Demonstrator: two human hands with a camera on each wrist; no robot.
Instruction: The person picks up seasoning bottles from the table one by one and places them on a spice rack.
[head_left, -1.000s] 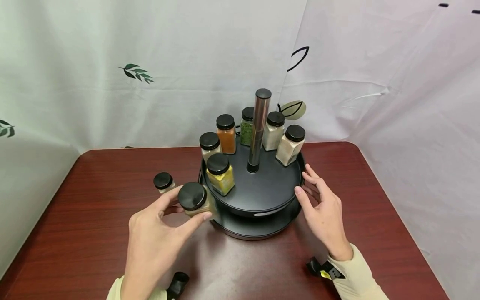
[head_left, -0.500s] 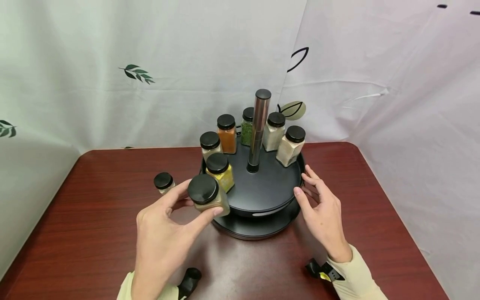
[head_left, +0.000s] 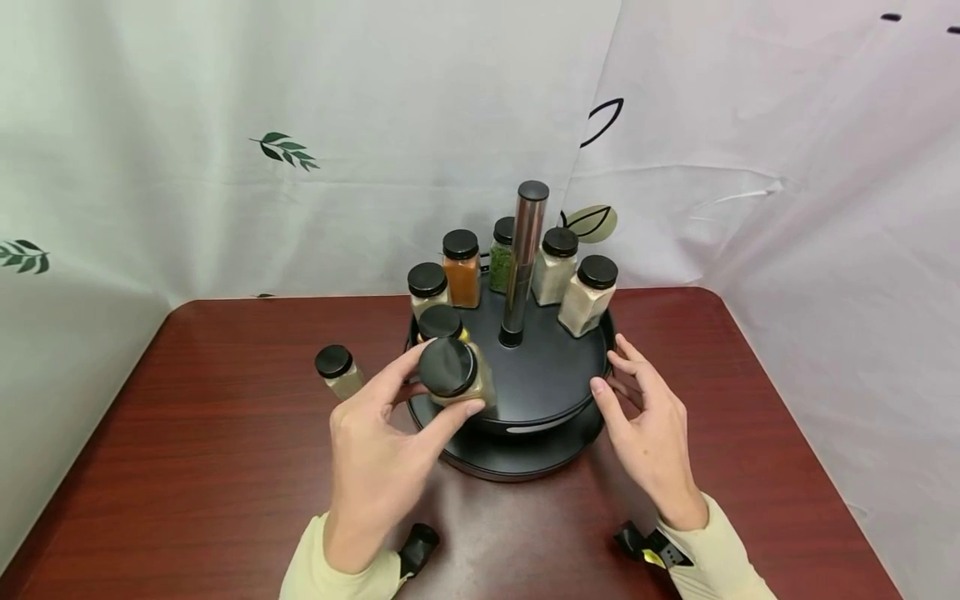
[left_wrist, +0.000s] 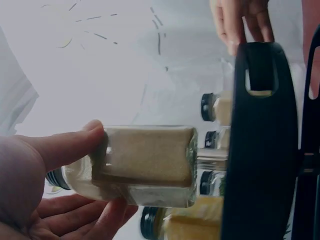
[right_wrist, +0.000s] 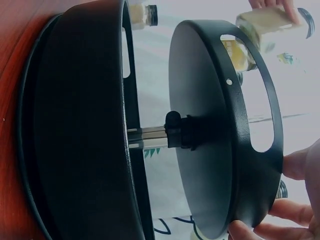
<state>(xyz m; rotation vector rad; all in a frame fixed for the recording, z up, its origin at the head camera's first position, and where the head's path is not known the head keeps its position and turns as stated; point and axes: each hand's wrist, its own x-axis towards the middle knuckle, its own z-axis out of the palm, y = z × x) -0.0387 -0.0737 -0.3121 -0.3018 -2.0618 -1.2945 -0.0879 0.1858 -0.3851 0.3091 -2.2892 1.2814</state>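
Observation:
Between thumb and fingers, my left hand [head_left: 390,454] holds a glass spice jar [left_wrist: 147,157] of beige powder with a black lid. In the head view that jar is over the front left of a black two-tier turntable rack [head_left: 540,383]. My right hand [head_left: 648,433] touches the right rim of the upper tier with its fingertips, seen also in the right wrist view. On the upper tier stand a yellow spice jar [head_left: 441,321], partly hidden behind the held one, an orange jar [head_left: 461,279], a green jar [head_left: 501,258] and several pale jars [head_left: 585,304].
Another pale jar [head_left: 341,372] stands on the brown table [head_left: 225,467], left of the rack. A metal post [head_left: 522,267] rises from the middle of the upper tier. White patterned cloth [head_left: 375,125] hangs behind the table.
My left hand has carried the held jar rightward and up over the upper tier, now covering most of the yellow jar. The right hand stays at the rim.

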